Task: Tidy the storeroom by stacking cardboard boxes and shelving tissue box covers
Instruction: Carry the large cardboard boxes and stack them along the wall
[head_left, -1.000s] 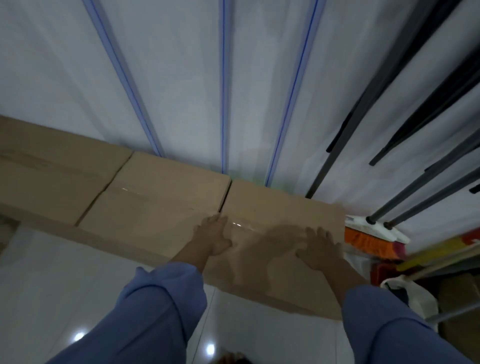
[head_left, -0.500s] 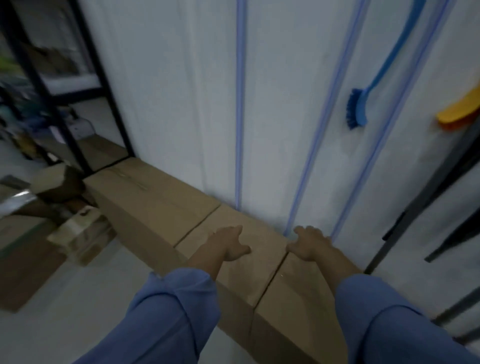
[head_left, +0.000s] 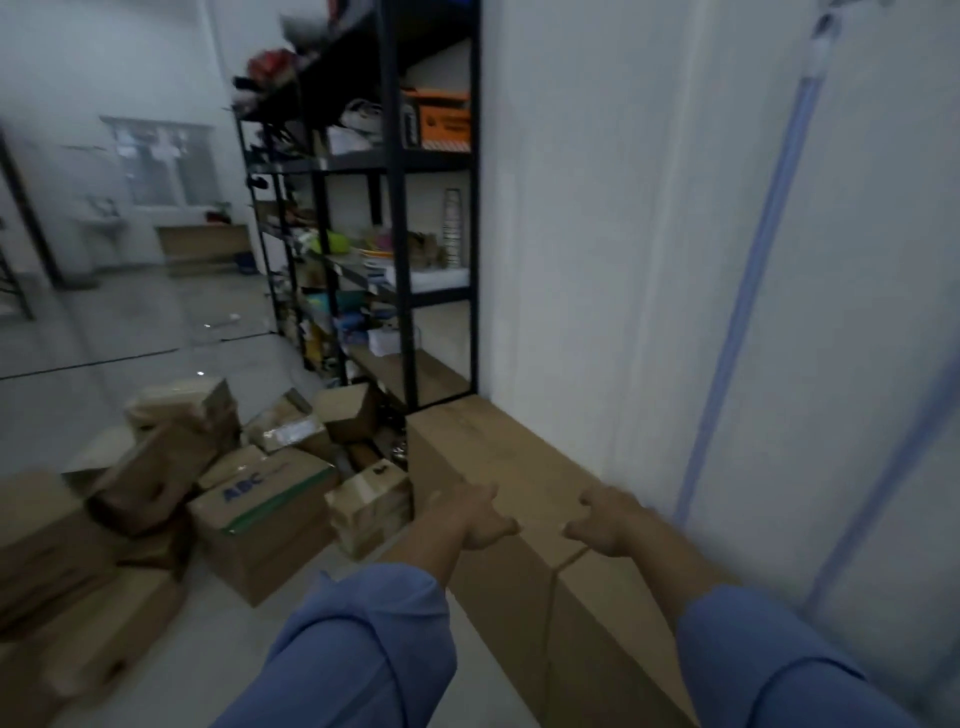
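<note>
Hands hang side by side at 5 o'clock: left hand (head_left: 485, 519) and right hand (head_left: 602, 525) are over the cartons by the wall, fingers loosely curled and gripping nothing. Blur hides whether they touch the cardboard. At 9 o'clock a heap of cardboard boxes (head_left: 171, 467) sprawls on the floor (head_left: 130, 338), tilted and leaning on each other, with the ABC box (head_left: 260, 514) on its near side, so the stacking looks far from done. At 12 o'clock the black shelving rack (head_left: 395, 291) stands with its end against the white wall (head_left: 597, 208). Its shelves are crowded, and I cannot pick out any tissue box covers among the clutter. Right of the rack's foot, 2 long cartons lie end to end along the base of the wall: the far carton (head_left: 498, 457) and the near carton (head_left: 613, 639), their seam just below the right hand. Laid flat and tight to the wall, they probably serve as a steady base for stacking and leave the floor open for walking. At 2 o'clock a blue strip (head_left: 753, 291) runs up the wall.
</note>
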